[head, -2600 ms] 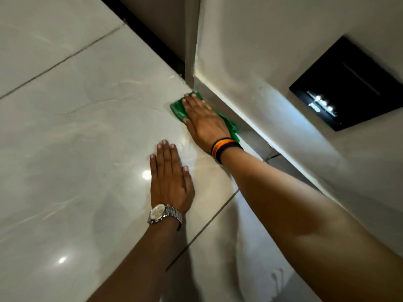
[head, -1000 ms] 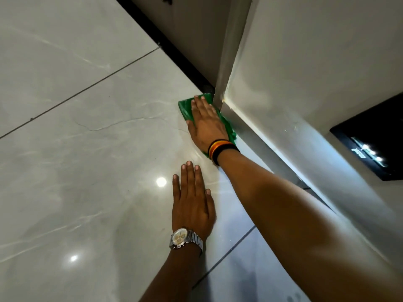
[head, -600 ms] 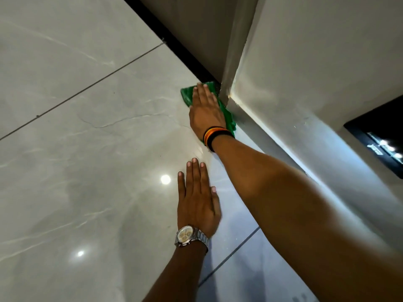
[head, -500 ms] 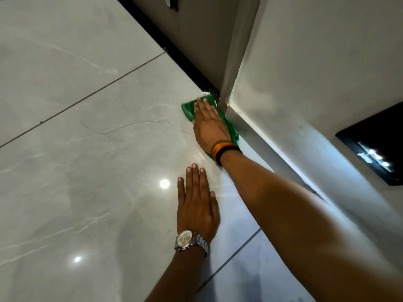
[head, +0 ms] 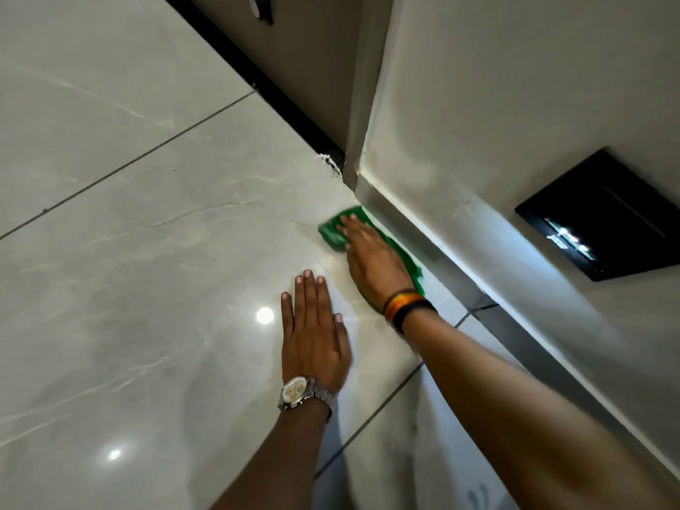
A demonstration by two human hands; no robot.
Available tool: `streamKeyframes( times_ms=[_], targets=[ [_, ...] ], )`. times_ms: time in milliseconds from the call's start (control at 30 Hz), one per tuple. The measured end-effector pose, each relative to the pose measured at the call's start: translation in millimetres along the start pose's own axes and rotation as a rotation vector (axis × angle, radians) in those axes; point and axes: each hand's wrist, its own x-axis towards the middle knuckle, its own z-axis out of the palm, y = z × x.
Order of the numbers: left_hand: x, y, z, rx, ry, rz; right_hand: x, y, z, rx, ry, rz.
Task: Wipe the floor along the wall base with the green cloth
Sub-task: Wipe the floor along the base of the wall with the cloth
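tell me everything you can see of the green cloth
The green cloth is a soft, bright green fabric rag, crumpled flat on the glossy tile floor. The right hand presses on it with straight fingers, hiding its middle. Its far edge lies along the grey wall base; contact there looks likely.

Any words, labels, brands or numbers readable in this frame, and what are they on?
No text can be quoted.
Black wall panel: glowing white marks, too blurred to read.
Watch: dial markings too small to read.
Green cloth: no print visible.
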Motion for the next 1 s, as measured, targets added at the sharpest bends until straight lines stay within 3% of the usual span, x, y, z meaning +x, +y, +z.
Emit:
streamKeyframes(
  times_ms=[200,367,433,467,533,600,667,733,800,1000],
  targets=[
    [0.4,-0.3,0.3,-0.005,-0.006,0.003,-141.2,42.4,-43.2,0.177,0.158,0.359],
    [-0.6,-1.5,1.3,0.002,-0.002,0.001,-154.3,46.5,-70.0,0.915,0.37,0.721],
    [0.2,-1.9,0.5,0.004,-0.007,-0.005,-154.2,53.4,-82.8,1.138,0.289,0.839],
    [-0.2,-0.4,-0.2,0.004,-0.015,-0.002,-159.5,56.2,-88.1,1.09,0.226,0.829],
    [-0.1,0.2,-0.9,0.003,-0.014,-0.005,-177.3,62.3,-91.7,0.693,0.149,0.709],
    [1.0,1.6,-2.1,-0.007,-0.014,-0.008,-200.4,61.9,-88.6,0.246,0.22,0.549],
    [0.7,1.6,-2.9,-0.015,-0.015,-0.011,-211.6,47.8,-74.7,-0.001,0.301,0.289],
    [-0.5,2.2,-2.5,-0.012,-0.013,-0.009,-207.0,32.2,-53.0,-0.104,0.066,0.096],
    [-0.8,0.7,-1.9,-0.014,-0.012,-0.007,-197.5,29.1,-30.9,-0.237,-0.186,0.058],
    [-0.5,-1.5,1.2,-0.015,0.004,0.0,-252.6,95.1,-31.7,-0.449,-0.212,0.08]
  ],
)
